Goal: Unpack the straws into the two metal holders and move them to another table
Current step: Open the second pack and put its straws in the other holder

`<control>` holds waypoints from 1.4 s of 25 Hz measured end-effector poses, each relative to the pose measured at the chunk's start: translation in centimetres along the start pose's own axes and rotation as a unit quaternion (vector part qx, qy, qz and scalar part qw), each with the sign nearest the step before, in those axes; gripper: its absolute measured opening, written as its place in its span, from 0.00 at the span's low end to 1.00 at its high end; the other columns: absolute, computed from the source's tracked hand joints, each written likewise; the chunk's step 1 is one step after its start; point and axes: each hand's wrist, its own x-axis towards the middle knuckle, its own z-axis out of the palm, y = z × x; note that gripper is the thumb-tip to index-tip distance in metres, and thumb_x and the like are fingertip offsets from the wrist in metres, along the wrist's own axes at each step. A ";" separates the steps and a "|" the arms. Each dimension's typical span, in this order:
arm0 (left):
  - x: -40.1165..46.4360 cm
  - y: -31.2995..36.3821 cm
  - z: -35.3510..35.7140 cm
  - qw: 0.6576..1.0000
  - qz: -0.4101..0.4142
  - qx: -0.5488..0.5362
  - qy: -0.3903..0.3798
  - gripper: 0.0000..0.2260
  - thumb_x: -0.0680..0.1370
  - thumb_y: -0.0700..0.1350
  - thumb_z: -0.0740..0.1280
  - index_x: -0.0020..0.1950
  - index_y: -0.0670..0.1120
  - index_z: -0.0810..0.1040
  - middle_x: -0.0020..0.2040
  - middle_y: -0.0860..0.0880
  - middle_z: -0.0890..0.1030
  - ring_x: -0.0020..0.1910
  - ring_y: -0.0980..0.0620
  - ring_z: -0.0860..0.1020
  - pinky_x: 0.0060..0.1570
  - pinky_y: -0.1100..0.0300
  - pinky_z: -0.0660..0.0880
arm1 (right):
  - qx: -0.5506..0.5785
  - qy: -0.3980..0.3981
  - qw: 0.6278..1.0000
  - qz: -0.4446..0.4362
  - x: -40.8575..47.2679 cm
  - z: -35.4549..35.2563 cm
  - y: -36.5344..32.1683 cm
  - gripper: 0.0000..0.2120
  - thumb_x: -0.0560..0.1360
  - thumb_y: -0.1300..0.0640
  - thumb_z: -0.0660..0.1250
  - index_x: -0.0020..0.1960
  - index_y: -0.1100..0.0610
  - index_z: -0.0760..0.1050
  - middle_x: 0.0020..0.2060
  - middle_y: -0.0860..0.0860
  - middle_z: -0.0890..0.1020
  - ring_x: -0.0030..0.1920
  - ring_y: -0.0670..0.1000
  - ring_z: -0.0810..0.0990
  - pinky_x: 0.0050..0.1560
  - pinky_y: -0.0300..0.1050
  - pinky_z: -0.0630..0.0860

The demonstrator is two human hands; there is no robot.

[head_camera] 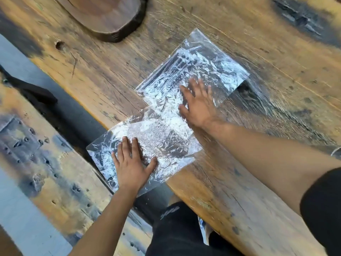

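Two crinkled clear plastic bags lie flat on the wooden table (pixel 239 43). The far bag (pixel 199 65) lies toward the table's middle; the near bag (pixel 162 139) overhangs the table's front edge. My right hand (pixel 198 104) rests palm-down, fingers spread, on the far bag's near half. My left hand (pixel 132 163) presses flat, fingers spread, on the near bag's overhanging part. No straws or metal holders are in view. The picture is blurred by motion.
A round dark wood slab (pixel 107 17) with bark edge sits at the table's far left. A wooden bench (pixel 46 163) runs parallel below the table, with a dark gap between. A black strap (pixel 31 89) lies on the bench. My dark-trousered knee (pixel 177 228) shows below.
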 end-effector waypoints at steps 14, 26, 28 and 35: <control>8.3 -0.2 -4.1 1.000 -0.006 -0.001 0.010 0.46 0.77 0.72 0.58 0.85 0.49 0.46 0.85 0.43 0.43 0.84 0.42 0.42 0.81 0.40 0.42 | 0.005 -0.043 0.991 0.127 -1.4 -0.2 4.1 0.36 0.81 0.35 0.57 0.84 0.41 0.45 0.83 0.52 0.40 0.82 0.62 0.37 0.80 0.67 0.40; 19.9 15.6 -10.3 0.989 0.123 0.083 -0.006 0.47 0.73 0.74 0.61 0.83 0.49 0.51 0.84 0.38 0.50 0.82 0.36 0.52 0.78 0.36 0.57 | 0.058 -0.064 0.956 0.280 -17.8 5.9 -0.8 0.35 0.82 0.33 0.47 0.83 0.42 0.38 0.81 0.54 0.33 0.80 0.61 0.30 0.80 0.65 0.37; 19.7 19.1 -9.9 0.981 0.166 0.101 -0.010 0.47 0.74 0.73 0.62 0.84 0.49 0.51 0.84 0.38 0.50 0.82 0.36 0.52 0.78 0.35 0.56 | 0.085 -0.075 0.945 0.306 -19.0 6.0 -1.8 0.35 0.82 0.33 0.45 0.83 0.42 0.36 0.81 0.54 0.32 0.80 0.62 0.29 0.80 0.65 0.37; 17.7 26.4 -8.9 0.958 0.246 0.145 -0.012 0.48 0.76 0.69 0.65 0.85 0.46 0.46 0.85 0.40 0.45 0.83 0.33 0.50 0.80 0.37 0.52 | 0.125 -0.085 0.925 0.349 -23.0 7.2 -4.0 0.37 0.77 0.35 0.42 0.83 0.44 0.36 0.81 0.58 0.33 0.79 0.65 0.31 0.79 0.67 0.41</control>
